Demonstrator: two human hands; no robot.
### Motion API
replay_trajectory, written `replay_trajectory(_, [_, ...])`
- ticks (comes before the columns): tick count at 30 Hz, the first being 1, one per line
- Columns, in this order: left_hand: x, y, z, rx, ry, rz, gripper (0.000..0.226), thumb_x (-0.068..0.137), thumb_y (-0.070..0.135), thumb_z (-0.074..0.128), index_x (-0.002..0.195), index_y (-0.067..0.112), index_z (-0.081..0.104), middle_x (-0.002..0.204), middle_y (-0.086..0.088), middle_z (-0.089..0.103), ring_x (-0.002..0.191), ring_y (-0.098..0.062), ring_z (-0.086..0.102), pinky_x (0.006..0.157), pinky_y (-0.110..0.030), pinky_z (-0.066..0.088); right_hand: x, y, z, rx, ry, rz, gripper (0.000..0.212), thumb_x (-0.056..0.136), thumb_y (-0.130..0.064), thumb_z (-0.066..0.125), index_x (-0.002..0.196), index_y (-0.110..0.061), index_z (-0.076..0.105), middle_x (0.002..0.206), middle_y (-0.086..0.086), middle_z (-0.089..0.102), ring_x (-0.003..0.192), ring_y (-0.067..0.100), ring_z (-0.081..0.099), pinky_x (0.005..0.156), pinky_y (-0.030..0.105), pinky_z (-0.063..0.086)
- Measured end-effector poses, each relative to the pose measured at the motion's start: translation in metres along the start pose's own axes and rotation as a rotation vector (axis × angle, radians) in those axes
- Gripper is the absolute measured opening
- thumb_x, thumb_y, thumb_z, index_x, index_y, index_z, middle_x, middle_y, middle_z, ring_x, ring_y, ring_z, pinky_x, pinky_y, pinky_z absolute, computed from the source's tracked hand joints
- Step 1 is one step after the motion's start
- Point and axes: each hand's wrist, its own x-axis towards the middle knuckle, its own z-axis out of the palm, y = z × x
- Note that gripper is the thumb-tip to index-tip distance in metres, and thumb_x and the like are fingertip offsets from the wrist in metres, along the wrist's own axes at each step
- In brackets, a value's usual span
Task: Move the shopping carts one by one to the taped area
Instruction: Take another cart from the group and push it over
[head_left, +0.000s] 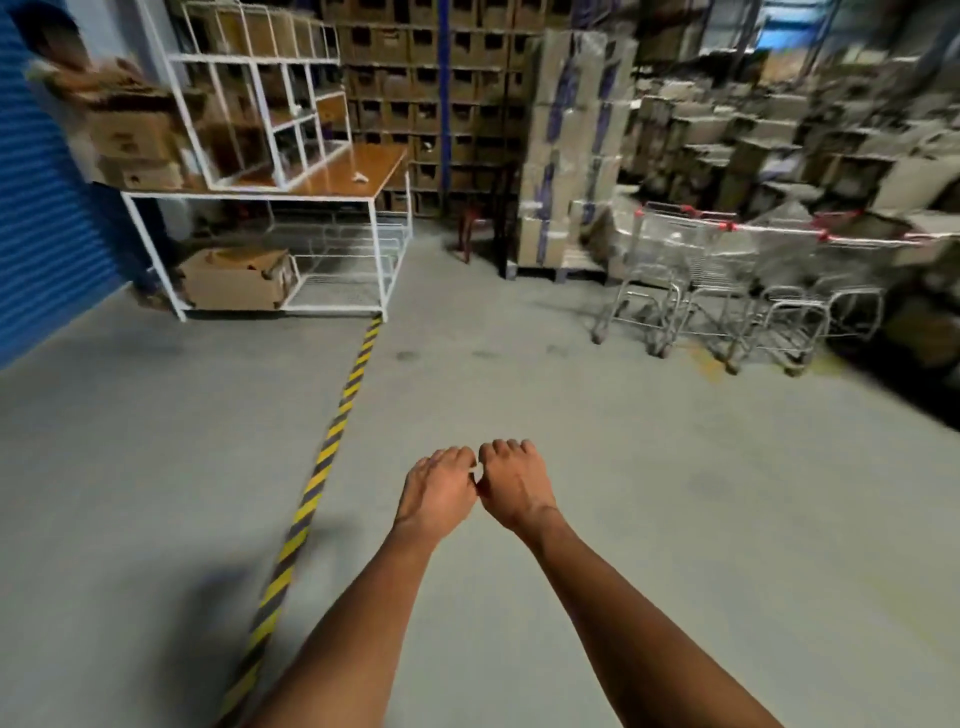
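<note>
Several nested metal shopping carts (727, 275) with red handle ends stand in a row at the right, in front of stacked boxes. A yellow-and-black striped tape line (332, 431) runs along the grey floor from the white table's leg toward the bottom of the view. Both my arms are stretched forward over the bare floor. My left hand (436, 493) and my right hand (514, 483) are side by side, backs up, almost touching. Their fingers curl loosely downward and hold nothing. The carts are far ahead and to the right of my hands.
A white-framed table (332, 182) with a wire shelf unit on top stands at the back left, with a cardboard box (234, 278) under it. A blue roller door (41, 223) is at the far left. Wrapped box stacks (566, 156) and shelving fill the back.
</note>
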Motion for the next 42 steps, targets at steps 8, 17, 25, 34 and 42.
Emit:
replay_trajectory(8, [0.223, 0.076, 0.084, 0.000, -0.014, 0.268, 0.017, 0.088, 0.029, 0.055, 0.105, 0.027, 0.060, 0.103, 0.007, 0.069, 0.101, -0.015, 0.063, 0.087, -0.031, 0.047, 0.110, 0.188, 0.047, 0.029, 0.055, 0.241, 0.022, 0.083, -0.018, 0.058, 0.102, -0.012, 0.068, 0.093, 0.005, 0.070, 0.085, 0.028, 0.065, 0.080, 0.039, 0.047])
replay_trajectory(17, [0.498, 0.116, 0.141, 0.005, -0.048, 0.398, 0.025, 0.087, 0.032, 0.055, 0.111, 0.026, 0.060, 0.106, 0.007, 0.067, 0.103, -0.016, 0.063, 0.091, -0.034, 0.047, 0.274, 0.394, 0.048, -0.015, 0.079, 0.483, 0.028, 0.081, -0.017, 0.055, 0.106, -0.011, 0.067, 0.098, 0.008, 0.069, 0.091, 0.031, 0.065, 0.083, 0.041, 0.048])
replay_trajectory(25, [0.711, 0.179, 0.225, -0.037, -0.068, 0.482, 0.024, 0.087, 0.032, 0.054, 0.109, 0.025, 0.059, 0.106, 0.006, 0.068, 0.101, -0.016, 0.063, 0.092, -0.034, 0.046, 0.410, 0.569, 0.084, -0.003, 0.116, 0.597, 0.028, 0.084, -0.021, 0.055, 0.109, -0.013, 0.066, 0.101, 0.007, 0.068, 0.092, 0.028, 0.065, 0.084, 0.039, 0.046])
replay_trajectory(34, [0.968, 0.292, 0.328, -0.094, -0.053, 0.458, 0.025, 0.086, 0.028, 0.054, 0.110, 0.023, 0.059, 0.109, 0.002, 0.067, 0.100, -0.023, 0.065, 0.089, -0.037, 0.052, 0.575, 0.805, 0.121, -0.004, 0.104, 0.572, 0.025, 0.081, -0.013, 0.059, 0.104, -0.006, 0.065, 0.095, 0.015, 0.067, 0.088, 0.037, 0.064, 0.080, 0.043, 0.046])
replay_trajectory(42, [1.162, 0.380, 0.376, -0.094, -0.039, 0.480, 0.014, 0.087, 0.029, 0.056, 0.101, 0.023, 0.056, 0.099, 0.003, 0.066, 0.094, -0.019, 0.064, 0.085, -0.033, 0.047, 0.717, 0.978, 0.123, -0.036, 0.085, 0.562, 0.016, 0.087, -0.015, 0.061, 0.101, -0.008, 0.063, 0.097, 0.016, 0.068, 0.092, 0.037, 0.065, 0.082, 0.043, 0.045])
